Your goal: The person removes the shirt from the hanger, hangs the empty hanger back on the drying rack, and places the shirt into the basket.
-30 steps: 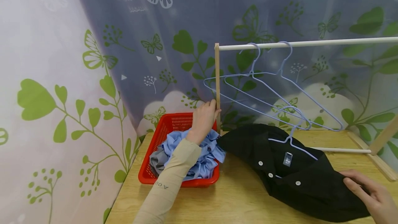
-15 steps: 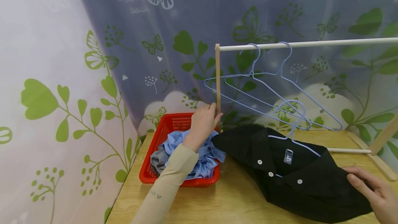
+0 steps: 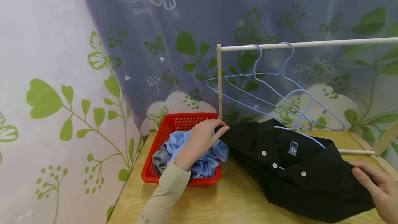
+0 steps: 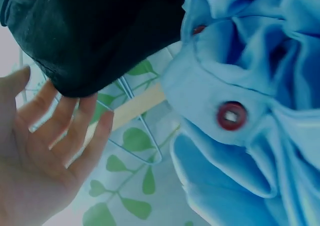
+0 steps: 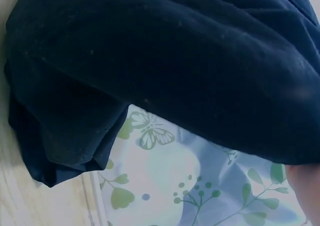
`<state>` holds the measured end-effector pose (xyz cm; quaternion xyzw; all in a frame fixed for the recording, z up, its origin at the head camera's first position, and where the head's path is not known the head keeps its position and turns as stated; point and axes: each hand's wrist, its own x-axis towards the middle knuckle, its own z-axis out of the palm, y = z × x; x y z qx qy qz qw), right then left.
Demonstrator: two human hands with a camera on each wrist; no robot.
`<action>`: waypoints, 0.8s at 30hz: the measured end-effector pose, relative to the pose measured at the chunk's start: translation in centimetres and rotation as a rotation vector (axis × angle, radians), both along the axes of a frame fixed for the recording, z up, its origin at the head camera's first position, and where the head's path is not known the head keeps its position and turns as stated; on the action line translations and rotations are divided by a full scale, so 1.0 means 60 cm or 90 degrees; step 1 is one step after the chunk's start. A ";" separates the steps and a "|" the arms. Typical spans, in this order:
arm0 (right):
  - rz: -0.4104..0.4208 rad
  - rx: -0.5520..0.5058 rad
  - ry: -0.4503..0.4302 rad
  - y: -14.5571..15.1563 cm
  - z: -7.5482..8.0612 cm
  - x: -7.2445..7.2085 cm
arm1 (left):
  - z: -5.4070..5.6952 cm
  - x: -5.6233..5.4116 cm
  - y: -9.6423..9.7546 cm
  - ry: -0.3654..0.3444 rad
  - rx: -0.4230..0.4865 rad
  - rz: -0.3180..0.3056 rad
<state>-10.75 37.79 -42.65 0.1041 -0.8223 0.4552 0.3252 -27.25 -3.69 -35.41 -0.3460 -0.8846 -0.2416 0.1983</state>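
Observation:
A black buttoned shirt (image 3: 323, 186) spreads above the table with a pale blue hanger (image 3: 312, 138) inside its neck opening, the hook sticking out. My right hand (image 3: 377, 186) grips the shirt's right end, thumb on top; the right wrist view shows mostly dark cloth. At the shirt's left end is my left hand (image 3: 202, 139), reaching over the red basket. In the left wrist view, the left hand's fingers (image 4: 75, 121) reach the black cloth's edge, fingertips partly behind it, and the thumb stands apart. The hanger's far ends are hidden in the shirt.
A red basket (image 3: 150, 161) holds a light blue garment (image 3: 205, 165) and a grey one (image 3: 161, 160). Behind the shirt stands a rack with a wooden post (image 3: 220, 85) and white rail (image 3: 329, 43). Two hangers (image 3: 269, 74) hang there. A printed curtain (image 3: 130, 37) backs the table.
My left hand has come down and right from beside the rack post to the shirt's left end. The hanger in the shirt has risen slightly. My right hand keeps its grip.

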 end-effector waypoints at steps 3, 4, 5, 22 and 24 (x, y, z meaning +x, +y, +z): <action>0.009 -0.009 0.010 -0.001 0.007 -0.005 | -0.005 0.005 -0.007 -0.011 0.006 -0.014; 0.012 -0.008 0.014 -0.002 0.009 -0.006 | -0.007 0.007 -0.009 -0.011 0.015 -0.018; 0.013 -0.006 0.025 -0.003 0.012 -0.008 | -0.008 0.008 -0.011 -0.009 0.027 -0.020; -0.082 0.073 0.104 -0.017 0.070 -0.040 | -0.018 0.046 -0.029 0.091 0.272 -0.046; -0.075 0.060 0.121 -0.023 0.075 -0.044 | -0.019 0.051 -0.035 0.097 0.287 -0.048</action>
